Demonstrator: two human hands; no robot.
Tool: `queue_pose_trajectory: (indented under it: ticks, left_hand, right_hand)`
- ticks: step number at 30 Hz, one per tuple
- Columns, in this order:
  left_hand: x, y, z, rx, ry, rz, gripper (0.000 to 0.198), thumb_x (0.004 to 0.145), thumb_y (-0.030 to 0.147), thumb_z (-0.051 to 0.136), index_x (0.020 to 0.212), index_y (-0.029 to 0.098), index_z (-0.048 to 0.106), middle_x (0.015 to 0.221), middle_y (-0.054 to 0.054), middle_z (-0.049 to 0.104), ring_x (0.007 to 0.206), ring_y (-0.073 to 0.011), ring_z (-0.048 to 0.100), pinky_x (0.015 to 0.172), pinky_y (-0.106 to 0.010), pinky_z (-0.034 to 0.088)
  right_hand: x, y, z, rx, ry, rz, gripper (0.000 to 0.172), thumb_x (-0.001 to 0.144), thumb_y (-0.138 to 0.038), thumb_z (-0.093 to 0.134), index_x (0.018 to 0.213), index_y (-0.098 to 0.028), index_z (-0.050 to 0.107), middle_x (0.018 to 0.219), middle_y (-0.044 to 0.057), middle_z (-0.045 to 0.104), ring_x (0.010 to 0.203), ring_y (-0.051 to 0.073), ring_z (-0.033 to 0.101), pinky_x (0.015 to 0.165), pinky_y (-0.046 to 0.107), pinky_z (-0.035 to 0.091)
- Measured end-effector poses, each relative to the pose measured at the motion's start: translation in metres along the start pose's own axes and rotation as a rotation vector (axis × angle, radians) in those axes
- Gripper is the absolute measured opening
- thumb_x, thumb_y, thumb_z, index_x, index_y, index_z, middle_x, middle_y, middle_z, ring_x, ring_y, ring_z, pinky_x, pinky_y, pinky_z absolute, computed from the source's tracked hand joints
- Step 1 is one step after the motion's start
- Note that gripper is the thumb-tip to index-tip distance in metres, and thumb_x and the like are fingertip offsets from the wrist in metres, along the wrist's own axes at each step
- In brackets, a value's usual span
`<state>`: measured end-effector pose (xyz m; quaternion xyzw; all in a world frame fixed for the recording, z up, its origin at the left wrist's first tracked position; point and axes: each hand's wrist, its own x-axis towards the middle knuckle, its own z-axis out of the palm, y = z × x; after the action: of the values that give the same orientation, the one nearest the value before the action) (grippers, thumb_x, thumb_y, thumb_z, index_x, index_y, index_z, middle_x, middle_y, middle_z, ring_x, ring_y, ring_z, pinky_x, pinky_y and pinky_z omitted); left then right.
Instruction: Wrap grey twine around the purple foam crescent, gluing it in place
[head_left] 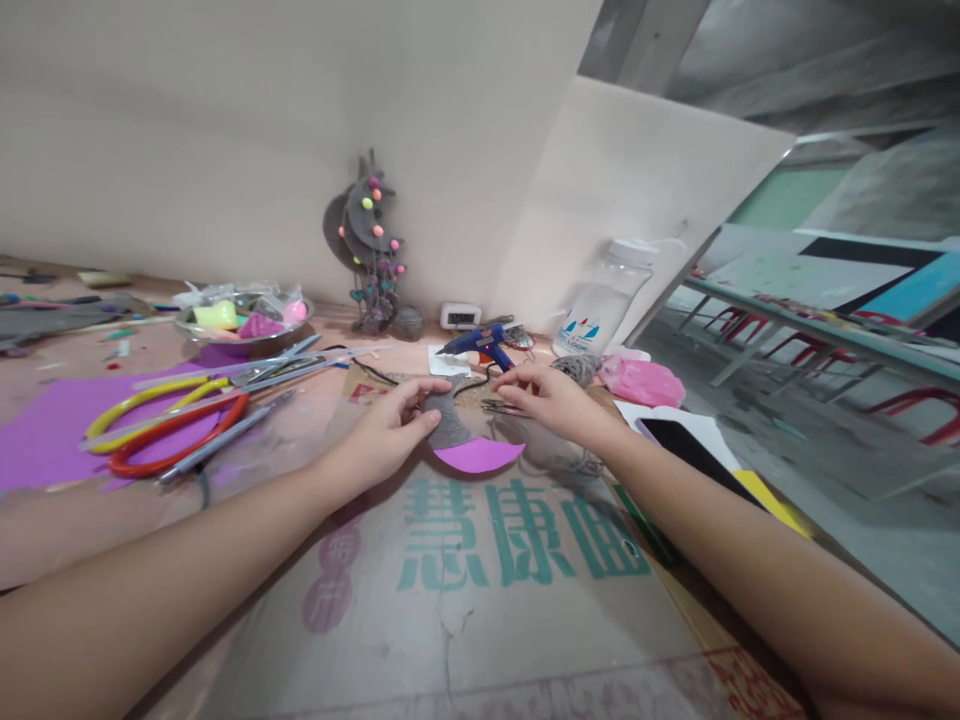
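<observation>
My left hand [401, 425] grips the left edge of a purple crescent piece [481, 456], part of which is wrapped in grey yarn [448, 418]. To its right, my right hand [544, 400] has its thumb and fingertips pressed together; what is between them is too small to make out. Small dark-tipped scissors or tweezers [502, 407] lie just under the right fingers. Beyond both hands is a blue glue gun [484, 345]. The purple piece is held above printed cardboard [465, 620].
Scissors with yellow and red handles [176, 425] lie on purple sheets at left, near a metal bowl [244, 335]. A yarn-wrapped moon ornament [367, 230] leans on the wall. A clear bottle [604, 295], pink bag [643, 380] and phone [694, 455] are at right.
</observation>
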<state>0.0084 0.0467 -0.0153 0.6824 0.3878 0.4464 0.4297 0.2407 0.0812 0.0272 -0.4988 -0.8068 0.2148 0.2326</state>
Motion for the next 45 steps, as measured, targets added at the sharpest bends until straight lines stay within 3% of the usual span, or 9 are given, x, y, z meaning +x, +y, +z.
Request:
queue_pose_trajectory:
  ticks: [2,6,9,13,20,26,31,39,45]
  left_hand:
    - [0.0,0.002,0.0,-0.02,0.007,-0.004,0.031,0.083,0.022,0.051,0.113,0.017,0.055,0.107,-0.007,0.06,0.095,-0.0176,0.054,0.082,-0.03,0.043]
    - [0.0,-0.001,0.0,-0.06,-0.01,0.022,0.031,0.083,0.024,0.05,0.113,0.018,0.054,0.11,-0.007,0.06,0.097,-0.0174,0.055,0.083,-0.029,0.043]
    - [0.0,-0.002,-0.001,-0.036,-0.019,0.044,0.027,0.084,0.024,0.049,0.109,0.019,0.055,0.106,-0.005,0.06,0.096,-0.0167,0.055,0.083,-0.028,0.043]
    - [0.0,-0.001,-0.002,0.003,-0.012,0.05,0.024,0.085,0.024,0.048,0.106,0.019,0.056,0.104,-0.005,0.06,0.094,-0.0163,0.056,0.083,-0.029,0.043]
    - [-0.002,0.0,-0.001,-0.02,-0.022,0.024,0.024,0.084,0.025,0.049,0.105,0.019,0.058,0.096,-0.004,0.062,0.086,-0.0159,0.057,0.076,-0.028,0.044]
    - [0.0,0.0,-0.001,-0.048,-0.052,0.019,0.025,0.084,0.024,0.049,0.106,0.018,0.059,0.104,-0.006,0.063,0.096,-0.0178,0.058,0.083,-0.03,0.044]
    - [-0.001,-0.001,0.0,-0.078,-0.075,0.001,0.027,0.084,0.023,0.05,0.108,0.017,0.059,0.107,-0.007,0.063,0.097,-0.0176,0.058,0.083,-0.031,0.044]
    - [-0.001,-0.002,0.002,-0.052,-0.053,0.064,0.01,0.08,0.025,0.056,0.086,0.018,0.053,0.08,0.001,0.057,0.074,-0.0124,0.054,0.069,-0.026,0.043]
    - [0.0,0.0,0.004,-0.14,-0.032,0.01,0.043,0.08,0.028,0.059,0.119,0.018,0.043,0.097,-0.005,0.06,0.088,-0.0161,0.058,0.075,-0.028,0.046]
  right_hand:
    - [-0.002,-0.008,-0.004,0.066,-0.031,0.011,0.032,0.084,-0.039,0.052,0.098,-0.014,0.067,0.097,0.008,0.068,0.077,0.015,0.059,0.068,0.028,0.045]
    - [-0.012,-0.026,-0.004,0.251,-0.27,0.094,0.042,0.085,-0.042,0.052,0.119,-0.018,0.058,0.111,0.008,0.064,0.055,0.007,0.048,0.05,0.023,0.042]
    - [-0.016,-0.032,0.003,0.305,-0.39,0.063,0.047,0.083,-0.036,0.057,0.126,-0.019,0.052,0.114,0.008,0.063,0.07,0.01,0.057,0.055,0.022,0.045]
    - [-0.016,-0.026,0.011,0.303,-0.429,0.022,0.05,0.076,-0.027,0.064,0.125,-0.019,0.055,0.105,0.005,0.062,0.09,0.014,0.057,0.074,0.025,0.046]
    - [-0.014,-0.016,0.014,0.544,-0.514,0.084,0.038,0.082,-0.024,0.056,0.12,-0.018,0.053,0.062,-0.007,0.046,0.05,0.005,0.039,0.047,0.019,0.03]
    - [-0.012,-0.016,0.014,0.556,-0.483,0.077,0.027,0.083,-0.037,0.058,0.098,-0.015,0.058,0.064,-0.004,0.052,0.054,0.007,0.046,0.052,0.021,0.037]
    - [-0.013,-0.019,0.025,0.524,-0.389,0.138,0.032,0.082,-0.047,0.057,0.087,-0.015,0.059,0.057,-0.005,0.048,0.046,0.006,0.04,0.044,0.02,0.031]
    - [-0.017,-0.023,0.039,0.44,-0.295,0.159,0.035,0.079,-0.05,0.057,0.069,-0.016,0.054,0.05,-0.007,0.04,0.04,0.005,0.032,0.038,0.02,0.021]
    - [-0.014,-0.022,0.04,0.485,-0.111,0.155,0.031,0.077,-0.047,0.058,0.072,-0.016,0.055,0.05,-0.008,0.038,0.042,0.005,0.031,0.042,0.02,0.02]
